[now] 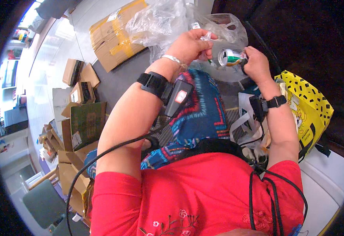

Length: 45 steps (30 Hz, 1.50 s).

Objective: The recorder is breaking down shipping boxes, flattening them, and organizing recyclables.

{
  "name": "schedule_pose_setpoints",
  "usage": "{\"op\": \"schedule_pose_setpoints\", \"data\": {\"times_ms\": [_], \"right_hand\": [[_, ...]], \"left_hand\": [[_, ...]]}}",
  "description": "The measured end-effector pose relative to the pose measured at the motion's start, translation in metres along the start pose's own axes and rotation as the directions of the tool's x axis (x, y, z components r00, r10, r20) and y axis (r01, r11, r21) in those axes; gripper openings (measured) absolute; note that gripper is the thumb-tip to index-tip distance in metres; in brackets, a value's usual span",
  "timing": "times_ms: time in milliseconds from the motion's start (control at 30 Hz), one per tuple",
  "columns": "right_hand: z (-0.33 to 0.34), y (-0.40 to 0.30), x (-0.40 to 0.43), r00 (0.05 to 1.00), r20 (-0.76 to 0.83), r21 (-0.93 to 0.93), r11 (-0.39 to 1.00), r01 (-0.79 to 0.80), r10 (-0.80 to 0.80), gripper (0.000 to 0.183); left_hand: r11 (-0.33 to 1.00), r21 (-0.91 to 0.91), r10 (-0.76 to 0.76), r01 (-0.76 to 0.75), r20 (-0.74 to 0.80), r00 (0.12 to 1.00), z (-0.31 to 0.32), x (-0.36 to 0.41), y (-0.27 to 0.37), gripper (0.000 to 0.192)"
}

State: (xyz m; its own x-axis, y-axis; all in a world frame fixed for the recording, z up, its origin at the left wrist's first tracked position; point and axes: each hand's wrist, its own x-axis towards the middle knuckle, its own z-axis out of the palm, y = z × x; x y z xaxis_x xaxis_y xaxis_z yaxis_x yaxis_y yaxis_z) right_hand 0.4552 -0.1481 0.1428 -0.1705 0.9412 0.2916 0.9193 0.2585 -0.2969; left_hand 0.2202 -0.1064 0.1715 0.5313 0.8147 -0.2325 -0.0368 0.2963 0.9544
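Observation:
My left hand [194, 45] pinches a gathered piece of a clear plastic bag [229, 28], which spreads out beyond and below the fingers. A silver and green drink can [231, 57] is in my right hand [257, 63], tilted on its side with its top end towards my left hand. The can is close to the bag, but I cannot tell whether the two touch. Some small things, one with green on it, show by the left fingers; what they are is unclear. More crumpled clear plastic [160, 20] lies behind my left hand.
A taped cardboard box [117, 35] stands at the far left of the bags. Several opened cartons [87, 125] are heaped on the left. To the right stands a yellow patterned shopping bag [310, 109]. A black cable [101, 155] crosses my left arm.

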Motion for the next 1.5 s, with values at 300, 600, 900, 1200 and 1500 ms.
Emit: {"op": "schedule_pose_setpoints", "data": {"times_ms": [300, 600, 900, 1200, 1500], "right_hand": [[0.023, -0.003, 0.001, 0.986, 0.135, -0.044, 0.995, -0.09, 0.095, 0.017], [0.009, -0.017, 0.007, 0.95, 0.25, 0.336, 0.903, -0.268, 0.189, 0.038], [0.006, -0.036, 0.012, 0.951, 0.296, 0.608, 0.75, -0.26, 0.09, 0.04], [0.001, -0.048, 0.007, 0.991, 0.127, 0.365, 0.928, -0.073, 0.028, 0.03], [0.005, -0.047, 0.013, 0.989, 0.143, 0.271, 0.959, -0.078, 0.04, 0.029]], "left_hand": [[0.994, -0.107, 0.001, 0.008, 0.086, 0.996, 0.008, -0.001, 0.004, 0.025], [0.742, 0.61, 0.379, -0.279, -0.039, 0.924, -0.002, 0.004, -0.014, 0.066], [0.448, 0.871, 0.289, -0.204, 0.075, 0.954, 0.006, -0.002, -0.005, 0.057], [0.326, 0.914, 0.333, -0.241, 0.128, 0.934, 0.012, -0.01, 0.0, 0.049], [0.362, 0.905, 0.362, -0.221, 0.082, 0.929, 0.013, -0.015, -0.005, 0.046]]}}
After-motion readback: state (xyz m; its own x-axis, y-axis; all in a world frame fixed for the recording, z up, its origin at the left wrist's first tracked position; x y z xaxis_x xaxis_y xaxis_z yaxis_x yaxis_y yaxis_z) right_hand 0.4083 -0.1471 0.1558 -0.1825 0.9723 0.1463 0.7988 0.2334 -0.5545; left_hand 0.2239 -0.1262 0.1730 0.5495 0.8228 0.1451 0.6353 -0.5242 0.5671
